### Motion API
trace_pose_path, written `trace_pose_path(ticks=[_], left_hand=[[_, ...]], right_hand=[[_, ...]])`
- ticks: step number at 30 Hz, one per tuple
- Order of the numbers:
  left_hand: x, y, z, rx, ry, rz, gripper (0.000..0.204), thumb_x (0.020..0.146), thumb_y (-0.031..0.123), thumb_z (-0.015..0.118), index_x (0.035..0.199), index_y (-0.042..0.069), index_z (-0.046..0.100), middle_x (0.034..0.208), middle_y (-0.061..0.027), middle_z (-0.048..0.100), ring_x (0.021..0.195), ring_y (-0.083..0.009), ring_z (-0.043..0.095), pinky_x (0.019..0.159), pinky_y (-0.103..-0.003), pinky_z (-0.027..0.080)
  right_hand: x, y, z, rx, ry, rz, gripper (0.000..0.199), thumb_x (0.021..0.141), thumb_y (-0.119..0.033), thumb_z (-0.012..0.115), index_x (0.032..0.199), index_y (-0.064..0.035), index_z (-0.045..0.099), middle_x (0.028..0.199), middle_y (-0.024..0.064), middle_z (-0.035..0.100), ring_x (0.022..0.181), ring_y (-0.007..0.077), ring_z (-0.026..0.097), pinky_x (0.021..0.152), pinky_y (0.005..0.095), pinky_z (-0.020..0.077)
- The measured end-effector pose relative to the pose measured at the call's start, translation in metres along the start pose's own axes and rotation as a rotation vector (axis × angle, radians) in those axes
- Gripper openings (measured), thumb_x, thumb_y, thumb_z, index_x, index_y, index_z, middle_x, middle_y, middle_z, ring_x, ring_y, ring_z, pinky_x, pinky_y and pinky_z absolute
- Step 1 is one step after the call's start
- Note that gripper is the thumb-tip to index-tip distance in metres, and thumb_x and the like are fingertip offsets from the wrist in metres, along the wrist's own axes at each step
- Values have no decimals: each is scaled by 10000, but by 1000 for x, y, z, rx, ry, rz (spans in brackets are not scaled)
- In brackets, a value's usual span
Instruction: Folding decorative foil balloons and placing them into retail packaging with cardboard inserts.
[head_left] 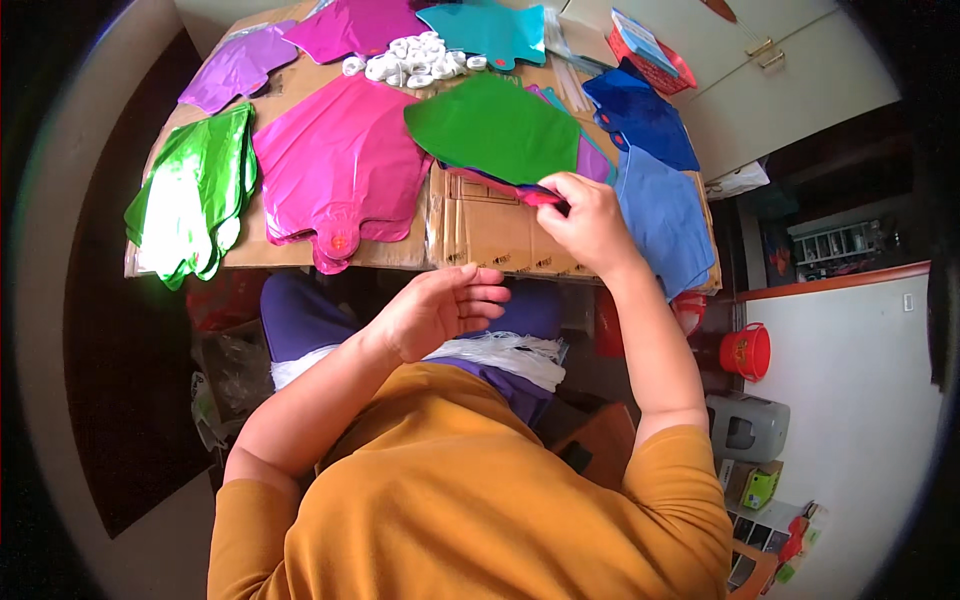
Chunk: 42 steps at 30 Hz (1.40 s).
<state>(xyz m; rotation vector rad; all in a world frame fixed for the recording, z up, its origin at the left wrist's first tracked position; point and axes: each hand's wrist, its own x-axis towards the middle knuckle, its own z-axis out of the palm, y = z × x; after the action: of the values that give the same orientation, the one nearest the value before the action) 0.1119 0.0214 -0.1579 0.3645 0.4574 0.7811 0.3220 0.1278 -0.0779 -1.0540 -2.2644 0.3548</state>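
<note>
1. Head view: the right hand (590,222) pinches the neck of a flat red foil balloon (540,196) at the near edge of the cardboard-covered surface (490,235), its fingers (562,205) closed tight on it.
2. That balloon lies under a green foil balloon (495,128) in a stack.
3. The left hand (440,308) is over the lap, fingers half curled, holding nothing.
4. A big pink foil balloon (340,165) lies well to the left.
</note>
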Motion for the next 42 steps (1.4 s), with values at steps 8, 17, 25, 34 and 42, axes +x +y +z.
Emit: trace_pose_path(ticks=[8,17,25,34,42], left_hand=[[-3,-17,28,-243,-140,-86,457,910,322,616,1264,62,487,1180,-118,569,1082,-273,587,891,-443,510],[8,-31,25,-277,-29,-180,299,919,254,610,1118,33,571,1050,-90,626,992,-215,627,875,-375,525],[8,-25,29,-158,216,-144,142,899,153,631,993,61,578,870,-53,611,782,-150,597,766,-362,526],[-8,-19,28,-216,112,-238,206,842,13,603,1036,22,534,862,-98,576,756,-192,568,714,-367,491],[-5,-9,28,-56,101,-262,395,798,-107,574,1172,-10,492,992,-172,598,911,-309,643,783,-430,553]], right_hand=[[-65,-66,-10,78,-365,-239,532,658,-257,780,1080,9,595,1055,154,618,996,318,581,921,409,428],[-80,-53,-13,350,-530,-77,532,686,-175,785,1148,15,601,976,128,662,972,297,612,898,390,448],[-80,-30,-40,341,-49,279,140,811,-98,659,910,2,653,877,91,662,801,168,624,734,296,492],[-51,51,-75,1216,-60,1070,448,923,-328,577,1190,30,550,1121,106,643,1010,198,624,895,329,479],[21,109,-25,591,-565,822,242,804,-8,595,1042,33,606,939,88,663,804,153,643,741,281,514]])
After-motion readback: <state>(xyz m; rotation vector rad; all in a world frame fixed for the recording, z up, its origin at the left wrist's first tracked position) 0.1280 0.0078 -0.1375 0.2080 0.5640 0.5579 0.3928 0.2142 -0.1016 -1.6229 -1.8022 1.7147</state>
